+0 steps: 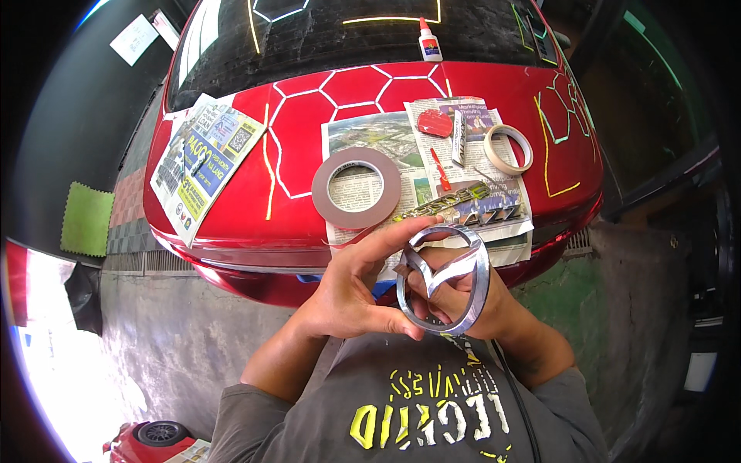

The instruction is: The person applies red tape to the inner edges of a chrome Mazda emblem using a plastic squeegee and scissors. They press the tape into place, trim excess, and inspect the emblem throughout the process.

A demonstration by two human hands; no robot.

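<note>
A chrome oval car emblem (480,272) with a winged bar across its middle is held up in front of my shirt. My left hand (351,289) is curved around its left side, with the index finger at the top of the ring and the thumb at the bottom. Behind the emblem is my right hand (498,302), its fingers closed and partly showing through the ring's openings; the ring hides some of them. Just beyond the hands, a roll of brown-grey tape (328,208) lies on newspaper (367,143), beside chrome letter badges (494,216).
The newspaper covers part of a red car's rear (293,81). On it lie a cream tape roll (527,158), a red round piece (434,123), a white tube (458,139) and a small red-orange tool (440,171). A glue bottle (429,42) stands on the rear glass; more newspaper (204,166) lies left.
</note>
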